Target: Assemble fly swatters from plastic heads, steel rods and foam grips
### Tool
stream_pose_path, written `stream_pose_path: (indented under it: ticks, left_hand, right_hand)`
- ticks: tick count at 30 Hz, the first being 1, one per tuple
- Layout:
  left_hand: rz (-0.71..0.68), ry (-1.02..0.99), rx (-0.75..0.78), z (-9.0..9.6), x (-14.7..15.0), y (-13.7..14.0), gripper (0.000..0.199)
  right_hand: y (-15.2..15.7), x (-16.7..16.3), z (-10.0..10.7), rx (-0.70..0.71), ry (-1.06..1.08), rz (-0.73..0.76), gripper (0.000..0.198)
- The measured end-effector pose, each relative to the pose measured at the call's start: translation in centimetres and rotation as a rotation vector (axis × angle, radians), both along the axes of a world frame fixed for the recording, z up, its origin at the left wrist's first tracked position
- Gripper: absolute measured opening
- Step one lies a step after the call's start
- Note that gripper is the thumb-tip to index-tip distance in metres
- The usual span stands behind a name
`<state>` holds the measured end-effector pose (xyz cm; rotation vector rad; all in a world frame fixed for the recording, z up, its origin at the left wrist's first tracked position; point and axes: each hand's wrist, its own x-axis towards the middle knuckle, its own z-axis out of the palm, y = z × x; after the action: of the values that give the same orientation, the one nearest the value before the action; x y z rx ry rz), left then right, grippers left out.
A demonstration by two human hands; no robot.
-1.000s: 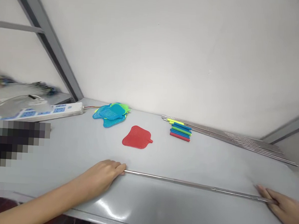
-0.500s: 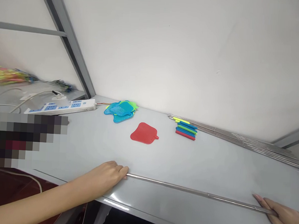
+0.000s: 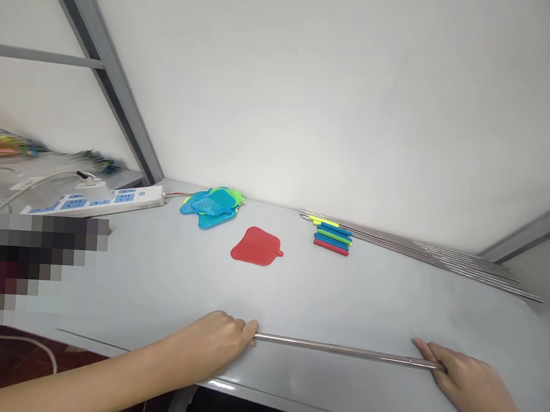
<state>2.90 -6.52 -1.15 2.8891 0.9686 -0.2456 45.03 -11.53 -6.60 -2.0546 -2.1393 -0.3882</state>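
A telescopic metal rod (image 3: 341,348) runs between my hands, low over the front of the grey table (image 3: 148,298). My left hand (image 3: 227,343) is closed around its thinner left end. The thicker right end is in my closed right hand (image 3: 455,372), whose thumb lies along it. Beyond my left hand lies a red fly swatter head (image 3: 257,246), flat on the table with its short neck to the right. Several coloured handle sleeves (image 3: 332,239) sit together farther back, in yellow, blue, green and red.
Blue and green swatter heads (image 3: 213,205) are piled near the wall. A bundle of metal rods (image 3: 412,247) lies along the wall to the right. On the left are a white power strip (image 3: 95,202) with cables and a metal frame post (image 3: 111,59). A blurred-out patch covers the left edge.
My hands have come closer together and the rod between them is shorter. My left hand has shifted right and my right hand left. The view has turned slightly.
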Motion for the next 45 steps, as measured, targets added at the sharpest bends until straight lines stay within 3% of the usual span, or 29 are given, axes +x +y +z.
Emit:
stream_pose_path:
  ticks: [3,8,12,17,23,29,45]
  left_hand:
    - [0.006,-0.02,0.002,-0.4,-0.1,0.4,0.019]
    - [0.049,-0.023,-0.019,-1.0,-0.3,0.5,0.018]
    - [0.055,-0.017,-0.026,-0.5,0.2,0.3,0.017]
    - [-0.032,0.076,0.012,0.5,1.2,-0.2,0.022]
    - [-0.106,0.122,0.057,0.5,1.6,-0.1,0.029]
    - [-0.056,0.047,0.041,0.5,1.7,-0.1,0.019]
    - [-0.003,-0.026,0.017,-0.1,1.4,-0.2,0.017]
  right_hand:
    - [-0.1,-0.8,0.1,-0.116,-0.057,0.05,0.035]
    - [-0.2,-0.8,0.1,-0.165,-0.09,0.012,0.031]
    - [-0.2,-1.6,0.4,-0.202,-0.082,-0.021,0.03]
    - [-0.1,-4.3,0.8,-0.201,-0.063,0.013,0.031]
    - [0.1,-6.9,1.1,-0.229,-0.043,-0.011,0.032]
    - [0.0,-8.2,1.4,-0.216,-0.024,-0.025,0.033]
    - [0.9,-13.8,2.1,-0.214,-0.002,-0.021,0.036]
